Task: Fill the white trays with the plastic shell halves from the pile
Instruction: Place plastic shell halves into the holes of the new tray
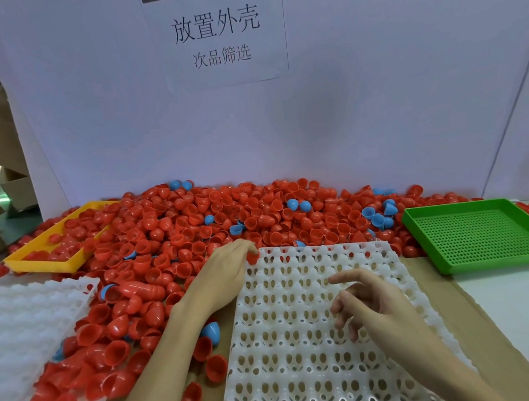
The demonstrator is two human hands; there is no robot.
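- Your left hand [227, 267] reaches forward to the far left corner of the white tray [325, 327]; its fingertips pinch a red shell half [253, 257] right at the tray's edge.
- Your right hand [370, 302] hovers over the middle of that tray, fingers loose and spread, holding nothing.
- The tray's cells look unfilled apart from the corner piece; through the openings you see brown cardboard [472, 320] underneath.
- The pile of shell halves [196, 224] runs along the back of the table against the white board [282, 120] and spills down the left side past your left forearm. Most are red; some lie mouth up, some dome up.
- A few blue shell halves [378, 215] are mixed in, mostly behind the tray toward the right; one blue piece [211, 331] lies just beside your left forearm.
- A second white tray [24, 326] sits at the left edge, shell halves lapping against its right side.
- A yellow tray [42, 261] lies at far left, tilted in the pile, with red halves in it.
- A green perforated tray [481, 235] sits to the right, just beside the pile.
- A paper sign [217, 37] with printed characters hangs on the board.
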